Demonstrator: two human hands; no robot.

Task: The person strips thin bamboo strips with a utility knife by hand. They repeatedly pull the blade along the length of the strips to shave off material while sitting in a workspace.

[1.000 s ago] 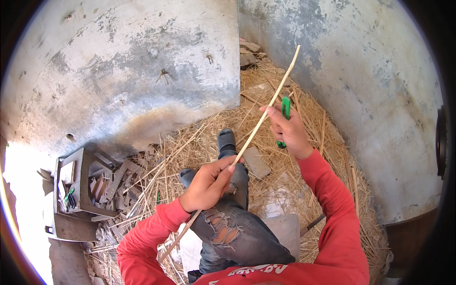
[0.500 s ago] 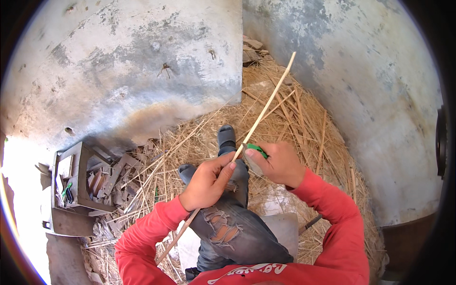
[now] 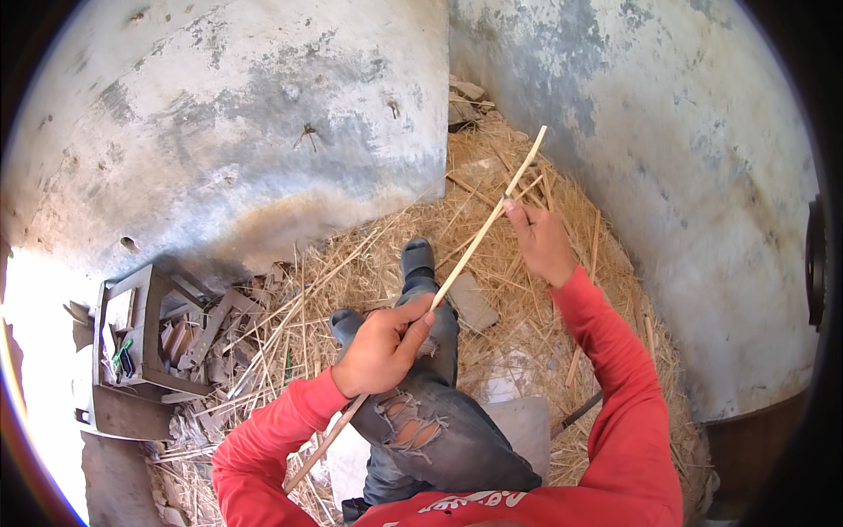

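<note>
your left hand (image 3: 384, 347) is clenched around the thin stick (image 3: 457, 268) low on its length, thumb and fingers wrapped, just above your knee in the torn jeans (image 3: 421, 422). your right hand (image 3: 542, 241) sits further up the same stick, toward 1 o'clock from the left; its fingertips (image 3: 512, 211) pinch or press the stick there. whether it also holds something in the palm, you cannot tell from this angle.

the stick's long axis runs from about 7 o'clock to 1 o'clock: lower end passes under your left forearm and pokes out near the red sleeve (image 3: 263, 439), upper end stands free beyond your right hand, over the straw (image 3: 527, 176).

so both hands are on the stick, apart from each other, with a bare stretch between them. left hand is nearer the middle and lower end; right hand is nearer the tip.

your shoe (image 3: 417, 257) points to 12 o'clock under the bare stretch. at 9 o'clock, well apart from both hands, a small open box (image 3: 145, 307) with odds and ends sits against the grey wall (image 3: 219, 132).
</note>
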